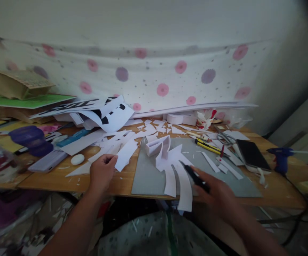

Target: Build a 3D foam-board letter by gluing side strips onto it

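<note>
My right hand (214, 188) grips a slim black tool (198, 179) with a pointed end; whether it is a knife or tweezers I cannot tell. Its tip reaches the white cut-out (184, 185), a paper or foam-board piece with curved strips hanging past the table's front edge. A folded white box-like form (157, 145) stands at the back of this piece, on the grey cutting mat (145, 181). Left of the mat, my left hand (103, 170) is closed with fingertips together, beside a white paper scrap (127, 154). What it pinches, if anything, is hidden.
A yellow utility knife (209, 146), a phone (253, 154) and a blue glue gun (280, 158) lie to the right. Scissors (225, 138) are behind them. Printed sheets (113, 115), a purple object (31, 140) and a white ball (77, 159) occupy the left.
</note>
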Action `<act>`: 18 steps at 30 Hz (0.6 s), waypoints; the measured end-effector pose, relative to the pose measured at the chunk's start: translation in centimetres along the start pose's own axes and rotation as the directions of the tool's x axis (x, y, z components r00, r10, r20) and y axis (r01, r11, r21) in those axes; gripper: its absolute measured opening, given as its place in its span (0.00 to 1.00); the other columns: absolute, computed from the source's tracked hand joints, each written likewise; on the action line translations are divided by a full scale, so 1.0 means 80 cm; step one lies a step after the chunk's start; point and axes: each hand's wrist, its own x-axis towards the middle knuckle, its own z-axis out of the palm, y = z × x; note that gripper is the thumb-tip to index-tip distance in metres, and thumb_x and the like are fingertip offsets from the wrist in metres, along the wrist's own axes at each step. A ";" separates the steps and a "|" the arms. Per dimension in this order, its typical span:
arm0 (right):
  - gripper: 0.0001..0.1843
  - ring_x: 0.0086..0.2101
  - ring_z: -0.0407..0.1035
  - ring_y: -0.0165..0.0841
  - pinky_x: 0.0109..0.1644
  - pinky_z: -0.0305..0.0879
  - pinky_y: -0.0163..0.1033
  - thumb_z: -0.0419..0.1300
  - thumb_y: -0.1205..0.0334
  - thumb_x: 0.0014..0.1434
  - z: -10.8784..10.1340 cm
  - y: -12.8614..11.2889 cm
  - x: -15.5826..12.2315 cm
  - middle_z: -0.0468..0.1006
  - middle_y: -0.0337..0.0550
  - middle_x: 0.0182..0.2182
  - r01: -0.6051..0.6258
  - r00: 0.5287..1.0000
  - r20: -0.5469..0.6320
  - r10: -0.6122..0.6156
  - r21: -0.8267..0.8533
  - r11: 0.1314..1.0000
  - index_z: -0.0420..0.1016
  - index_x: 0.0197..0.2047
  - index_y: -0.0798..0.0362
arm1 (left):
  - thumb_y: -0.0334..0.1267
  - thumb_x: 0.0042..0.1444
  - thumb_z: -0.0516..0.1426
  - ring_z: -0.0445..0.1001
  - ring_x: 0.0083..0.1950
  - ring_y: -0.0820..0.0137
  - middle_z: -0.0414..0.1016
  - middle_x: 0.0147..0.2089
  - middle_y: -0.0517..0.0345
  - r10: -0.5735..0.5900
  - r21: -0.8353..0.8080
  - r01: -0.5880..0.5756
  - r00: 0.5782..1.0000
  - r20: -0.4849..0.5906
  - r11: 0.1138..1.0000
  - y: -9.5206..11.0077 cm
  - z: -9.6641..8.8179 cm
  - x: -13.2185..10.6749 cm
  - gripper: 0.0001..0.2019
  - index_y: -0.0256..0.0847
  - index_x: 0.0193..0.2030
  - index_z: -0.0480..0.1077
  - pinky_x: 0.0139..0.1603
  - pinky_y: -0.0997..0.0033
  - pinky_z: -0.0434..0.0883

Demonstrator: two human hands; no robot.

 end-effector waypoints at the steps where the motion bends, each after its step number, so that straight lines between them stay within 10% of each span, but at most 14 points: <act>1: 0.30 0.55 0.67 0.44 0.57 0.64 0.47 0.52 0.59 0.59 -0.006 0.024 -0.001 0.70 0.50 0.58 -0.085 0.996 -0.040 0.083 -0.057 0.995 0.61 0.65 0.52 | 0.48 0.49 0.55 0.71 0.26 0.67 0.73 0.23 0.61 -0.013 0.033 0.013 1.000 -0.009 0.999 0.000 -0.003 0.007 0.14 0.40 0.30 0.74 0.28 0.72 0.65; 8: 0.31 0.48 0.71 0.46 0.53 0.64 0.49 0.54 0.66 0.55 -0.036 0.092 0.006 0.75 0.55 0.51 -0.252 0.967 -0.041 0.253 -0.324 0.912 0.63 0.63 0.55 | 0.50 0.54 0.53 0.71 0.38 0.62 0.73 0.32 0.60 -0.007 0.128 0.025 0.991 -0.135 0.991 0.043 -0.020 -0.017 0.17 0.42 0.41 0.73 0.38 0.67 0.64; 12: 0.26 0.47 0.71 0.47 0.51 0.64 0.49 0.57 0.68 0.53 -0.034 0.091 0.027 0.78 0.53 0.47 -0.226 0.972 -0.133 0.195 -0.278 0.934 0.71 0.57 0.53 | 0.52 0.50 0.55 0.70 0.28 0.67 0.70 0.23 0.63 -0.023 -0.121 0.039 0.992 0.128 0.992 0.075 0.008 -0.065 0.16 0.43 0.37 0.72 0.32 0.71 0.67; 18: 0.16 0.47 0.70 0.40 0.54 0.64 0.43 0.55 0.63 0.58 -0.031 0.093 0.028 0.78 0.50 0.46 -0.170 0.952 -0.285 0.111 -0.194 0.966 0.76 0.49 0.55 | 0.56 0.44 0.59 0.71 0.25 0.69 0.72 0.22 0.62 0.087 -0.329 0.081 0.881 0.464 0.941 0.079 0.051 -0.101 0.19 0.42 0.32 0.71 0.28 0.74 0.70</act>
